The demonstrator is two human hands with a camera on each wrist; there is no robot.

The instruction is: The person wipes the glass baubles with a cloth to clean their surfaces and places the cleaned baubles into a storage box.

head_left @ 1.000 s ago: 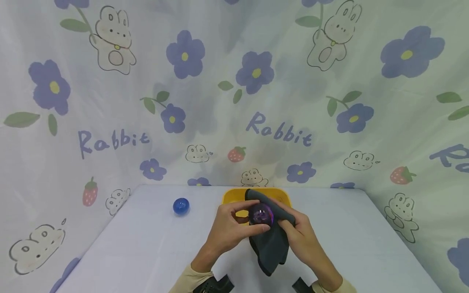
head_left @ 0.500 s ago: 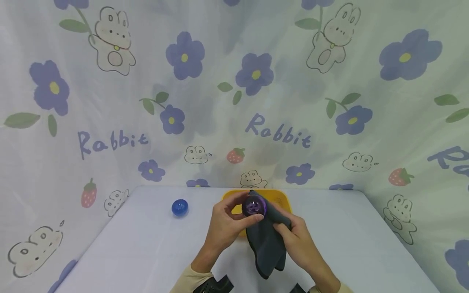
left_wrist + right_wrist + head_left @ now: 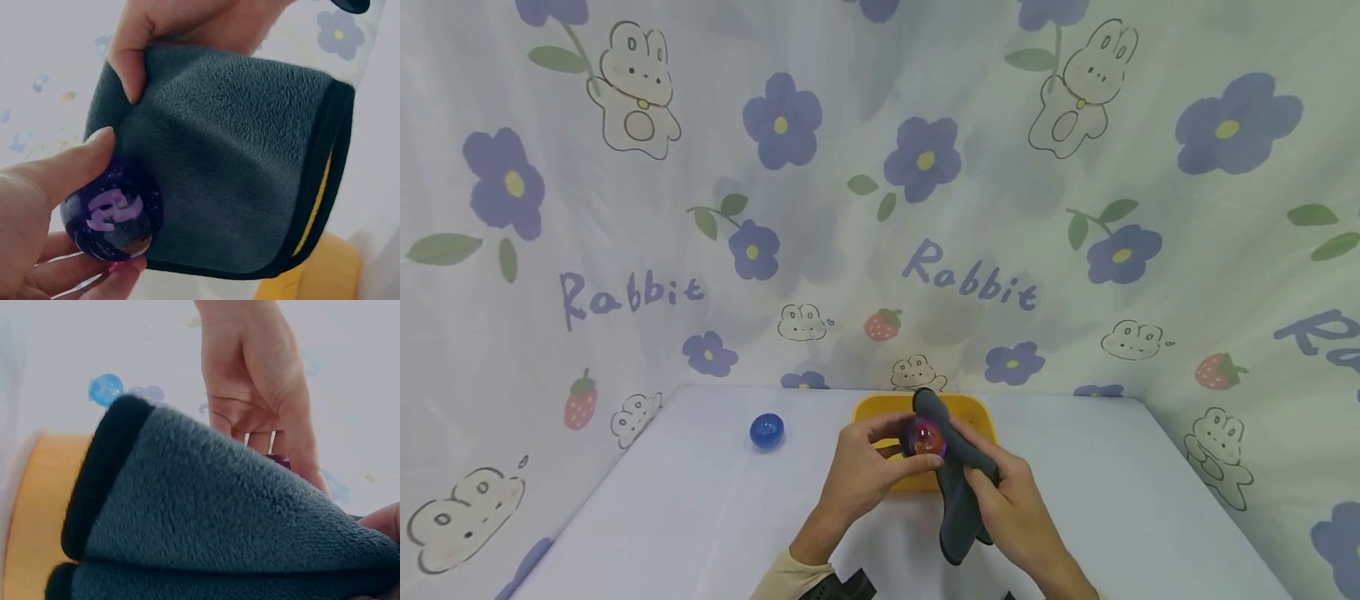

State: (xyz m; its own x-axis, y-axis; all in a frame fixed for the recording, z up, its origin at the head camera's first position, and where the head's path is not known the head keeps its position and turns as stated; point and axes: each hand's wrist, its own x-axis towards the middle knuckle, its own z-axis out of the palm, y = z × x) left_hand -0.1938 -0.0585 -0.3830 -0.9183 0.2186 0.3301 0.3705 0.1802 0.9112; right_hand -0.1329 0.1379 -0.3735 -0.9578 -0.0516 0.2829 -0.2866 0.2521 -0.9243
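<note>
My left hand (image 3: 865, 467) grips a shiny, see-through purple ball (image 3: 112, 209) between thumb and fingers, above the table's middle. Pinched in my right hand (image 3: 1011, 500) is a folded dark grey cloth (image 3: 212, 156) with black edging. The cloth lies close against the ball's right side in the head view, and part of it hangs down. In the right wrist view the cloth hides most of the ball. Behind and below both hands stands a yellow container (image 3: 880, 406), partly covered by them.
A blue see-through ball (image 3: 767, 432) rests on the white table (image 3: 700, 508), left of the container. At the table's back hangs a curtain (image 3: 835, 250) printed with rabbits and flowers.
The ball has turned in my left hand and now shows reddish orange in the head view. The cloth has shifted and folded narrower beside it. The blue ball stays put.
</note>
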